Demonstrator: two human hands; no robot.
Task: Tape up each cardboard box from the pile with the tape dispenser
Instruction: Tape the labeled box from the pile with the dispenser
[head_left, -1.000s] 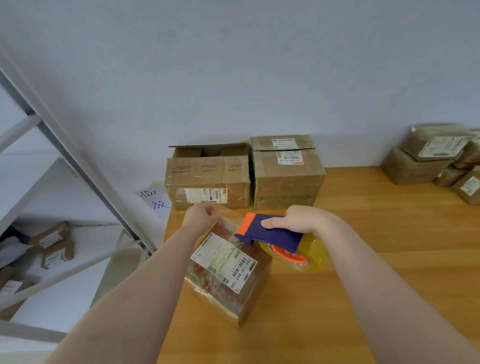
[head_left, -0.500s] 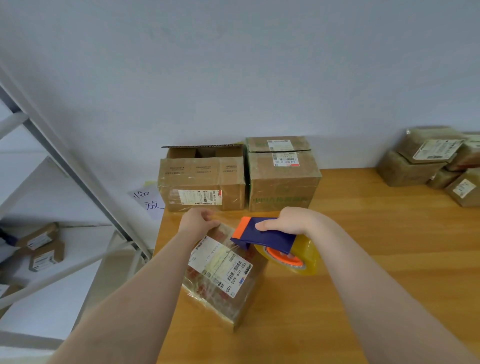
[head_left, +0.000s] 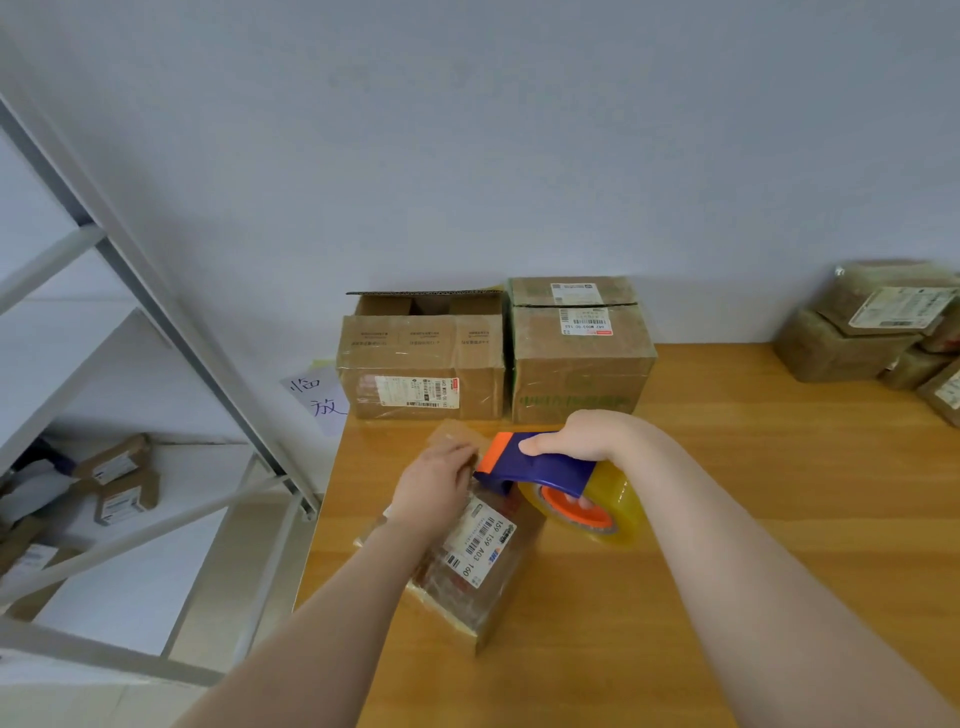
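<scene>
On the near left part of the wooden table (head_left: 779, 519), a small cardboard box (head_left: 467, 587) is laid at a slant, with its white label (head_left: 483, 540) turned up. Its far end is held by the left hand (head_left: 436, 483), whose fingers are curled over the top edge there. Just to the right of this hand, the tape dispenser (head_left: 540, 462) is gripped by the right hand (head_left: 582, 436): the fingers are wrapped around the blue handle from above, and the orange front end is set close beside the left fingers, over the far part of the box. The yellowish tape roll (head_left: 623, 506) with an orange core is seen under the handle, to the right of the box; whether it touches the table cannot be told. At the far edge, against the wall, 2 bigger boxes are placed side by side: an open box (head_left: 421, 364) on the left and a closed box (head_left: 579, 358) on the right. A pile of wrapped boxes (head_left: 872, 322) is kept at the far right. A grey metal rack (head_left: 156, 291) is seen at the left, with a paper note (head_left: 317, 397) near it
</scene>
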